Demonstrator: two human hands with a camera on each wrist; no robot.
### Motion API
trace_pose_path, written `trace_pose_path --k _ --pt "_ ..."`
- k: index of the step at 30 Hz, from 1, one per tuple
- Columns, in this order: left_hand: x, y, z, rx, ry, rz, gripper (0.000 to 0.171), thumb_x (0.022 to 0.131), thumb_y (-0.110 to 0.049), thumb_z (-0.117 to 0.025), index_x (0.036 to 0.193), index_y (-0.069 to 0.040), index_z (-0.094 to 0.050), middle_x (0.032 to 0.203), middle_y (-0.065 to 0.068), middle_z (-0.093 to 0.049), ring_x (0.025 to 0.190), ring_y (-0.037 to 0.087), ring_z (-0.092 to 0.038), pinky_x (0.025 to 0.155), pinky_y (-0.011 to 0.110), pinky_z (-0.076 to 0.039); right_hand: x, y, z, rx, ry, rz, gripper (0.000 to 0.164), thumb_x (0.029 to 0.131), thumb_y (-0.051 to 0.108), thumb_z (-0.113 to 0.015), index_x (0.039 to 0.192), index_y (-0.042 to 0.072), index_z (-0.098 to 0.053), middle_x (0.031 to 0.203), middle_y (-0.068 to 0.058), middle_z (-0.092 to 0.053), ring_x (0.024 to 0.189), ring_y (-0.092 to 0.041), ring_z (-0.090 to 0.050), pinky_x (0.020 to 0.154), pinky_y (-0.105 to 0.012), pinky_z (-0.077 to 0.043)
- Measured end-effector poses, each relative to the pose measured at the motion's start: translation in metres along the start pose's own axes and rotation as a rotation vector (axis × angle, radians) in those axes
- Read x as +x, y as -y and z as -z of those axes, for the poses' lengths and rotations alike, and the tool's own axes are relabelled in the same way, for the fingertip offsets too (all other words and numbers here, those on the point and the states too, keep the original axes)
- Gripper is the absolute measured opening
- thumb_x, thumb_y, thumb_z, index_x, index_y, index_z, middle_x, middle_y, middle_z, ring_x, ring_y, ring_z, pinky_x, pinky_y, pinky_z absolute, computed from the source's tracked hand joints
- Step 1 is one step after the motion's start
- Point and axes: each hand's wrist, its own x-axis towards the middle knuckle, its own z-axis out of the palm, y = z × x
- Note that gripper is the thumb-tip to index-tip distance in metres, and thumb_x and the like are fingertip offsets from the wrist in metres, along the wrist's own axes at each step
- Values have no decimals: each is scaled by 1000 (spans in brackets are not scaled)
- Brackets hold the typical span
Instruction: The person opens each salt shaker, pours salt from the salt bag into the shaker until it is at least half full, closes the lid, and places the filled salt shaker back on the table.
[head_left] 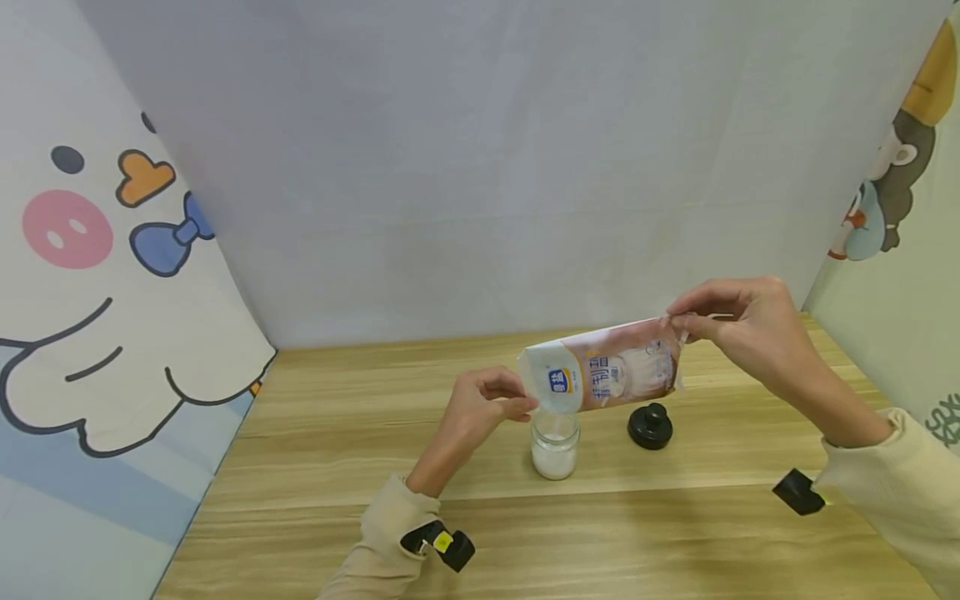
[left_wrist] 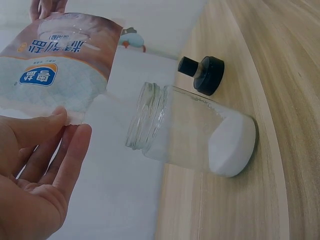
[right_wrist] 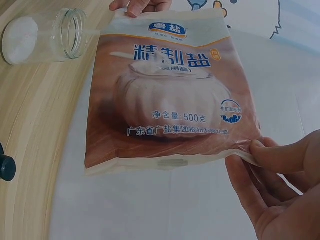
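Observation:
A pink and pale-blue bag of salt (head_left: 618,367) is held tilted in the air, its printed top end lower and over a glass jar (left_wrist: 192,132). My left hand (head_left: 480,408) pinches a corner at that lower end between thumb and fingers. At the raised bottom end, my right hand (right_wrist: 282,185) pinches the other corner. A thin white stream of salt (right_wrist: 94,32) runs from the bag's edge toward the jar mouth. White salt (left_wrist: 232,142) lies in the lower part of the upright jar.
A black lid with a knob (head_left: 650,427) rests on the wooden table (head_left: 337,450), right of the jar. Behind stands a plain pale backdrop (head_left: 465,183). Cartoon-printed panels (head_left: 75,350) flank the table on both sides.

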Motion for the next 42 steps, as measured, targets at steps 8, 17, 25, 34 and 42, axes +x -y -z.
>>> trace_pose_path --k 8,17,25,34,42 --pt "0 0 0 2 -4 -1 11 77 3 -74 81 3 -64 77 8 -65 74 20 -67 68 39 -60 0 -2 1 -2 13 20 6 85 2 -68 90 2 -73 84 -5 -70 67 -10 -67 61 -17 -55" --pt "0 -1 0 1 -3 -5 11 77 3 -74 81 4 -64 77 8 -65 74 20 -67 68 39 -60 1 -3 1 -10 15 38 6 86 2 -68 90 2 -72 84 -4 -70 68 -10 -68 61 -16 -55" --pt "0 -1 -1 -3 -1 -10 12 77 3 -74 82 5 -63 77 8 -65 75 20 -67 68 39 -60 0 -3 0 -8 -3 9 6 85 2 -69 90 3 -73 85 -8 -70 67 -9 -67 61 -17 -55" --pt "1 0 -1 -3 -1 -5 11 77 4 -73 81 3 -64 78 8 -65 75 20 -67 68 39 -60 0 -2 0 -10 -9 4 6 84 2 -69 90 3 -73 86 -10 -70 67 -9 -67 61 -18 -55" --pt "1 1 -1 -1 -9 -9 12 76 4 -74 82 4 -64 78 8 -66 75 20 -67 68 39 -60 0 -1 -1 -12 -14 12 6 84 1 -70 88 3 -73 84 -10 -70 65 -10 -67 60 -18 -55"
